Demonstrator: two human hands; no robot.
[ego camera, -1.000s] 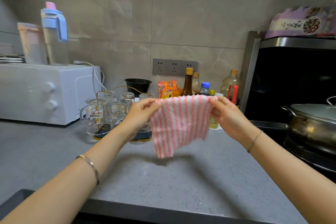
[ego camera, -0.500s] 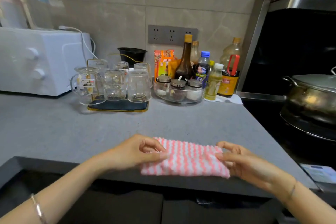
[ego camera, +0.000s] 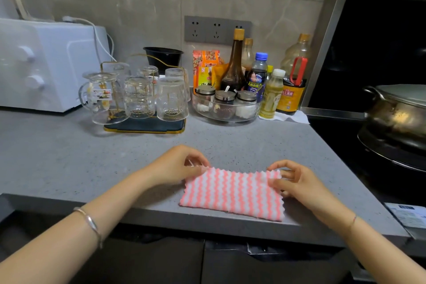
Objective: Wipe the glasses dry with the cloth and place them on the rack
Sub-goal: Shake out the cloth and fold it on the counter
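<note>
We look down on a grey bench. At its back, the glasses stand together on the gold-rimmed rack, none in our hands. The pink-striped cloth, held up spread a second ago, now lies folded flat near the front edge. Our left hand and right hand each pinch a far corner. We judge that wiping has not begun.

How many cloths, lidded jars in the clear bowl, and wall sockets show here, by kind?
cloth: 1
lidded jars: 3
wall sockets: 3, the last partly behind a bottle cap
Total: 7
</note>
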